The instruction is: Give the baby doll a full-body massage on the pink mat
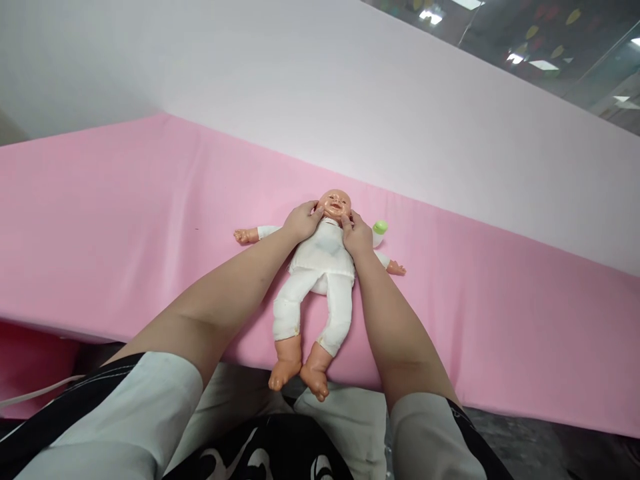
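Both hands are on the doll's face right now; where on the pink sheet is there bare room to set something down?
Wide bare pink sheet lies left of the doll, beyond its outstretched arm. More bare sheet runs right of the green-capped bottle. Crowded: around the doll's head, where the left hand and right hand press its cheeks, the bottle close by.

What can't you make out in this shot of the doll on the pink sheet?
Head view:
- The green-capped white bottle: body mostly hidden behind the right hand.
- The plastic baby doll in white clothes: its cheeks are covered by the left hand and the right hand.
- The pink sheet: cut off by both side edges.
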`<act>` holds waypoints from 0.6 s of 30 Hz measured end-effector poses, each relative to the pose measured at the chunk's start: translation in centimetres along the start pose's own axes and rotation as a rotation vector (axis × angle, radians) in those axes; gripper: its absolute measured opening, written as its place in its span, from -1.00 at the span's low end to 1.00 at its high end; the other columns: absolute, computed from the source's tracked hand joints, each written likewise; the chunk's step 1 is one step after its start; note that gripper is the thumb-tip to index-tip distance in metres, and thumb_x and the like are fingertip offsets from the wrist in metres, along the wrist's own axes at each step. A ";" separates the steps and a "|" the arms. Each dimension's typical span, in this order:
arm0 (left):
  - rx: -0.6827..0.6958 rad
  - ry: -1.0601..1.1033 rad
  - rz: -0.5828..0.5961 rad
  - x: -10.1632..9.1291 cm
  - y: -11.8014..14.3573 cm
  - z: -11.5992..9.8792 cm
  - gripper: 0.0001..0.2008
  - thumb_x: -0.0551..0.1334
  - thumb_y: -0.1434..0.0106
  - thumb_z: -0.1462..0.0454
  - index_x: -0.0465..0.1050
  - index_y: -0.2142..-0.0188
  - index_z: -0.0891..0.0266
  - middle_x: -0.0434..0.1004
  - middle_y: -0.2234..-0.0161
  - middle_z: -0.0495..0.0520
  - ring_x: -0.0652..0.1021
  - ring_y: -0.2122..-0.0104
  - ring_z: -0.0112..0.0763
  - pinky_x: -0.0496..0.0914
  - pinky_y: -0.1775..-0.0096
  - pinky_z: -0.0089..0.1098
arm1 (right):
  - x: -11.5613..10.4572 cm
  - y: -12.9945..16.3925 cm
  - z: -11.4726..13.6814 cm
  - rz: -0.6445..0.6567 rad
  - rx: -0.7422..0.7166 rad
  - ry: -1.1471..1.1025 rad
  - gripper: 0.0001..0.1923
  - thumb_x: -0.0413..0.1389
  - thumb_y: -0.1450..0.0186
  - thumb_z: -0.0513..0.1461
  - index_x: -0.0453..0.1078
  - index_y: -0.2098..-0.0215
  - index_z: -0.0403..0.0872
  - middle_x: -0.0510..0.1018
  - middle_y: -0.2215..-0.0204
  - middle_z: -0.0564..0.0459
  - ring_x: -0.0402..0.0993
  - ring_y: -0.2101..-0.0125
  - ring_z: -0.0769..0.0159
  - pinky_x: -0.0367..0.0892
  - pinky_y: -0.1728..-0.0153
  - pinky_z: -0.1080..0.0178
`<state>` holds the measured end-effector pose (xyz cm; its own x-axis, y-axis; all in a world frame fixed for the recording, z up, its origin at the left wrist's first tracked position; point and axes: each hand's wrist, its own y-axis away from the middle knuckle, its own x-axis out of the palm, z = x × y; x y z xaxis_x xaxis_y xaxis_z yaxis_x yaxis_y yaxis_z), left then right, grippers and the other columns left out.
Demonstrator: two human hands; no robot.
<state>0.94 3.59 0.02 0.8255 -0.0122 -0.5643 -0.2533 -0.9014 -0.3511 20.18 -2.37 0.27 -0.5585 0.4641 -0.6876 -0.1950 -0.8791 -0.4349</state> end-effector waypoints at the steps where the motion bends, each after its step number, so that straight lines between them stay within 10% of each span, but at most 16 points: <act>1: 0.008 0.010 -0.001 0.0 0.0 0.0 -0.47 0.02 -0.51 0.02 0.51 -0.25 0.20 0.62 -0.17 0.21 0.57 -0.13 -0.07 0.39 -0.19 -0.17 | -0.1 0.1 0.1 -0.002 -0.012 0.013 -0.53 -0.06 -0.56 0.05 0.48 -0.18 -0.02 0.70 0.00 -0.12 0.63 0.01 0.03 0.43 -0.13 0.03; 6: 0.003 0.063 0.002 0.1 0.0 0.0 -0.42 -0.06 -0.53 -0.06 0.57 -0.14 0.20 0.67 -0.04 0.25 0.60 -0.06 -0.05 0.39 -0.17 -0.15 | -2.0 1.4 0.3 -0.010 -0.121 0.058 -0.50 -0.10 -0.57 0.04 0.49 -0.19 -0.03 0.67 -0.07 -0.13 0.58 -0.07 0.04 0.41 -0.17 0.03; 12: 0.032 0.070 -0.123 0.1 0.4 -0.6 -0.31 0.08 -0.47 -0.07 0.33 -0.38 0.36 0.38 -0.34 0.41 0.49 -0.23 0.01 0.28 -0.30 -0.10 | -6.3 3.2 -3.0 -0.169 -0.267 0.229 -0.54 0.01 -0.51 0.03 0.54 -0.13 -0.06 0.64 -0.06 -0.20 0.50 -0.14 -0.02 0.33 -0.28 -0.08; 18: 0.162 0.261 -0.215 -0.4 2.3 -6.4 -0.57 0.18 -0.44 0.07 0.51 -0.17 0.21 0.53 -0.17 0.24 0.54 -0.13 -0.10 0.37 -0.25 -0.16 | -6.9 2.8 -5.3 -0.133 -0.114 0.293 -0.32 0.16 -0.41 0.05 0.32 -0.39 -0.07 0.36 -0.40 -0.23 0.26 -0.38 -0.10 0.19 -0.39 -0.21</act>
<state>3.27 -1.25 4.21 0.9640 0.0416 -0.2625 -0.1191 -0.8152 -0.5668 27.81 -7.45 0.72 -0.2756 0.6001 -0.7509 -0.1499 -0.7985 -0.5831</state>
